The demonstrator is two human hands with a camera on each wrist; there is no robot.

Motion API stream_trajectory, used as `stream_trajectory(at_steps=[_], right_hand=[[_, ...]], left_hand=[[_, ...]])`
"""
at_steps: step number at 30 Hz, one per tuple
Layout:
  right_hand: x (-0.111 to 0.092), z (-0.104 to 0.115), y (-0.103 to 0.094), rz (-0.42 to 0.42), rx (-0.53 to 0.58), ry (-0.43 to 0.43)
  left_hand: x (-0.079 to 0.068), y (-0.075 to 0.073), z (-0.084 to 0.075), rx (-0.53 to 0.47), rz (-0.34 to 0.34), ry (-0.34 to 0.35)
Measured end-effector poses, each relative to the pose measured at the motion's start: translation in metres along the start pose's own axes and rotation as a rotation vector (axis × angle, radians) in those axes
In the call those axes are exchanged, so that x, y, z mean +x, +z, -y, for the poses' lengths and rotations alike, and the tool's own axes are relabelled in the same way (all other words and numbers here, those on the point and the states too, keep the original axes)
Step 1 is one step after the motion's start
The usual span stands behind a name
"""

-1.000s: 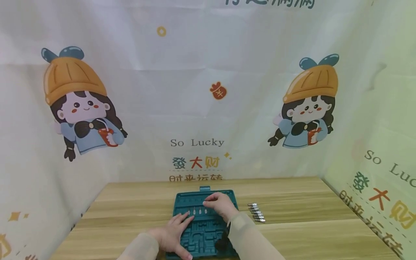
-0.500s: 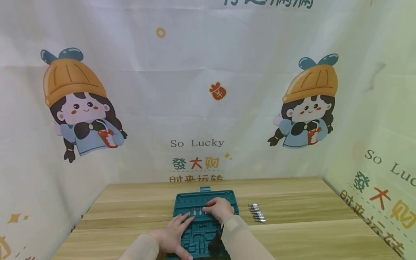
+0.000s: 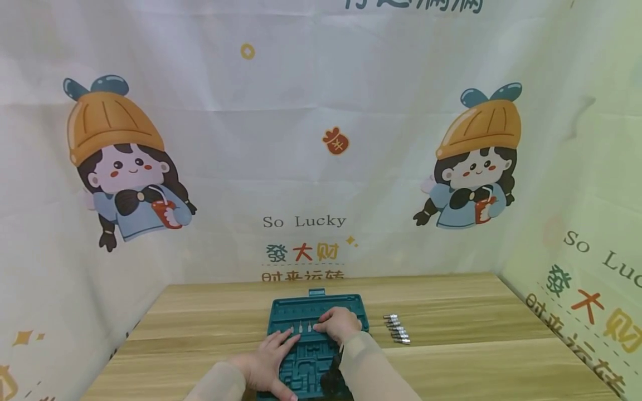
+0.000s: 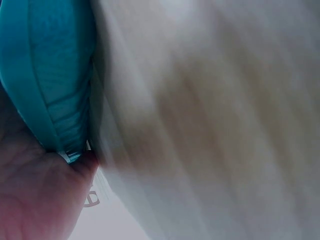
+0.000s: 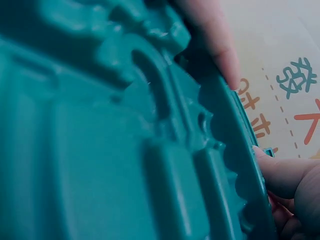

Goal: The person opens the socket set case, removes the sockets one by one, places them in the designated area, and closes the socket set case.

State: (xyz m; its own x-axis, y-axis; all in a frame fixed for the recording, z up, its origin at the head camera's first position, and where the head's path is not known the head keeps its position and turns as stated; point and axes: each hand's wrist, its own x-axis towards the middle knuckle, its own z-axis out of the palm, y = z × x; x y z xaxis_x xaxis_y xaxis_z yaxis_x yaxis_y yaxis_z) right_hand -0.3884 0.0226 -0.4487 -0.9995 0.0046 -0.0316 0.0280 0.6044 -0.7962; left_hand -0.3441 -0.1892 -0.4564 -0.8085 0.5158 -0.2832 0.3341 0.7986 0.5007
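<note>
A teal moulded tool case (image 3: 281, 302) lies open on the wooden table. My left hand (image 3: 263, 361) is spread over its left side, with fingertips beside a short row of small metal bits (image 3: 300, 327). In the left wrist view, part of the left hand (image 4: 40, 195) touches the edge of the case (image 4: 57, 65). My right hand (image 3: 342, 324) has thumb and forefinger brought together at the right end of the row, pinching a bit that the fingers hide. In the right wrist view, the right hand's thumb (image 5: 282, 172) shows beyond the moulded case.
Several silver socket bits (image 3: 397, 328) lie in a column on the table (image 3: 461, 356), right of the case. A black wrist camera (image 3: 332, 380) overlaps the case's near right part. A printed cloth backdrop (image 3: 311, 167) rises behind the table.
My right hand has come down and slightly nearer onto the rightmost bit of the row, which its fingers now cover. The left hand stays where it was.
</note>
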Motion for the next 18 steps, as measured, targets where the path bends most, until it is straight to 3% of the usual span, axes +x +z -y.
stream_trajectory(at_steps=[12, 18], right_hand=[[0.0072, -0.0024, 0.0020, 0.032, -0.058, 0.056], [0.0098, -0.0024, 0.0012, 0.060, -0.063, 0.029]], left_hand=[[0.0010, 0.0010, 0.0001, -0.008, 0.010, 0.008], [0.0008, -0.0017, 0.0004, 0.010, 0.025, 0.015]])
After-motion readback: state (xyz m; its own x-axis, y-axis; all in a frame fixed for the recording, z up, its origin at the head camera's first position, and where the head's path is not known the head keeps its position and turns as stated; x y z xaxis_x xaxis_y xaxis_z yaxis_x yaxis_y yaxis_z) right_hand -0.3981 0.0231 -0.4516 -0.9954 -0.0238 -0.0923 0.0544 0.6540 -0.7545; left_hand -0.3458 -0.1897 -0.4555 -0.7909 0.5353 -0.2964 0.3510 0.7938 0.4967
